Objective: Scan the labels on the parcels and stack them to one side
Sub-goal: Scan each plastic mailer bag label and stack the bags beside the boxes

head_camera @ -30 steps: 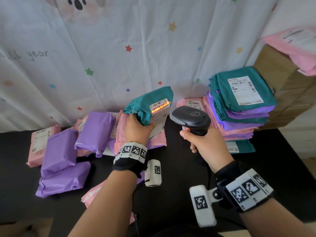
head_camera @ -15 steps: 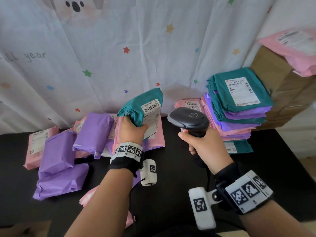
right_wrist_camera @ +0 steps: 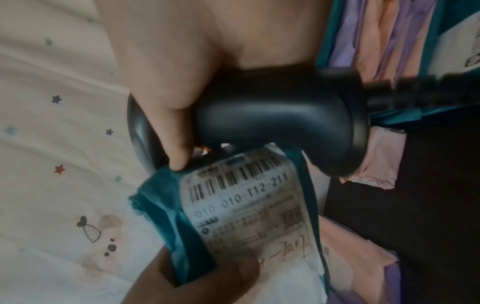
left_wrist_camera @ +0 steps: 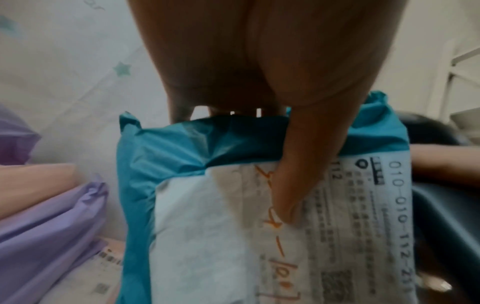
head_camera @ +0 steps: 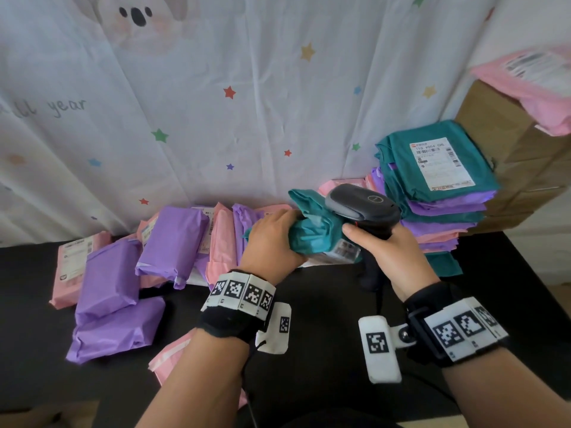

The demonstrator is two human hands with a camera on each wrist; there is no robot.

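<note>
- The left hand [head_camera: 272, 239] gripped a teal parcel [head_camera: 312, 230] above the black table [head_camera: 324, 304], thumb pressed on its white label [left_wrist_camera: 298, 236].
- The right hand [head_camera: 392, 254] was wrapped round the handle of a dark scanner [head_camera: 364, 205], whose head sat just over the teal parcel's right end.
- That hand's forefinger seemed to touch the teal parcel's edge, though blur left this uncertain.
- Right of the teal parcel stood a stack of parcels [head_camera: 438, 199], teal on top, label up.
- Left of the teal parcel, purple parcels [head_camera: 123, 273] and pink ones [head_camera: 222, 242] lay loosely overlapped along a star-printed curtain [head_camera: 247, 103].
</note>
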